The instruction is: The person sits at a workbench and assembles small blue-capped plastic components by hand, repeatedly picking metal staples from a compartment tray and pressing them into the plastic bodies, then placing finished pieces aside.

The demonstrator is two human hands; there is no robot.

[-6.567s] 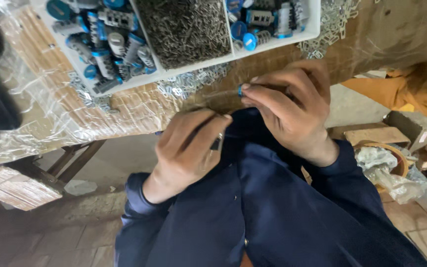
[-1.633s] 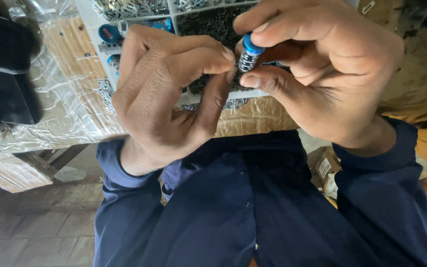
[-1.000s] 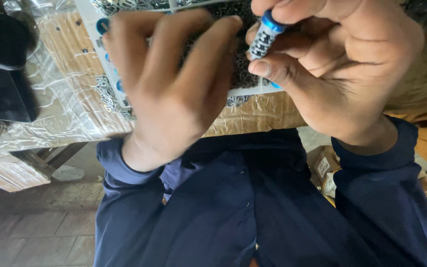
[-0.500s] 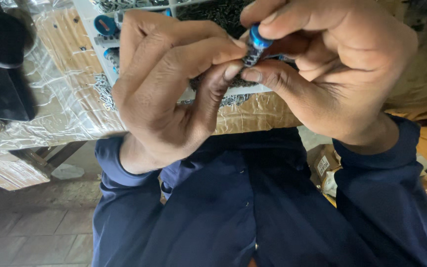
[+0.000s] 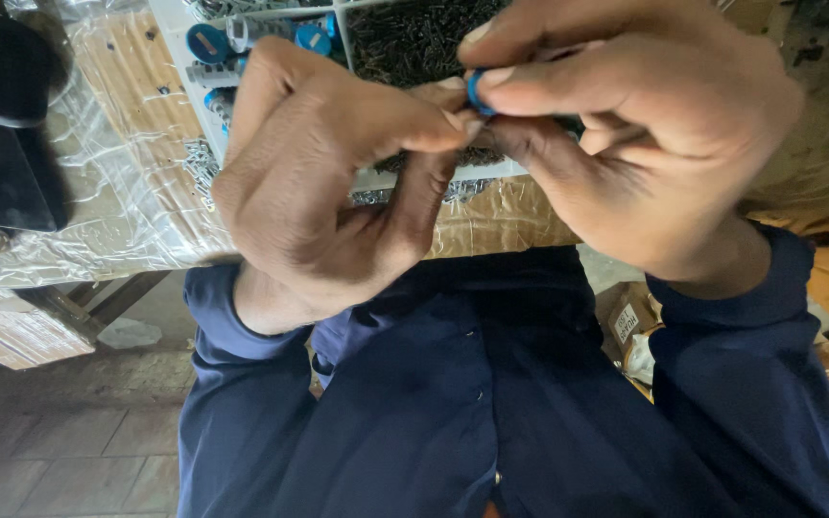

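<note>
1. Far left, up on the table w/ its clear plastic wrap, we see a dark blurred object sitting at the edge; can't tell what it is.
2. Next over, a white compartment tray rests on the wrap. Its left section holds blue-capped cylindrical parts; the middle section is full of small dark metal pins. Loose metal bits lie scattered on the wrap just beside the tray's near edge.
3. Our left hand is raised in front of the tray, fingers curled in, thumb and forefinger tips pressed together right at the small blue part. Whether they pinch anything of their own we can't tell; the tips hide it.
4. That blue part sits between both hands, above our lap, in front of the pin section. Only a sliver of blue shows.
5. Our right hand is closed round the blue part, thumb below, forefinger on top, tight pinch, the rest of the fingers folded.
6. Both wrists are in navy sleeves; navy shirt fills the lower view.
7. Far right, low down, a small cardboard box sits by our right arm.
</note>
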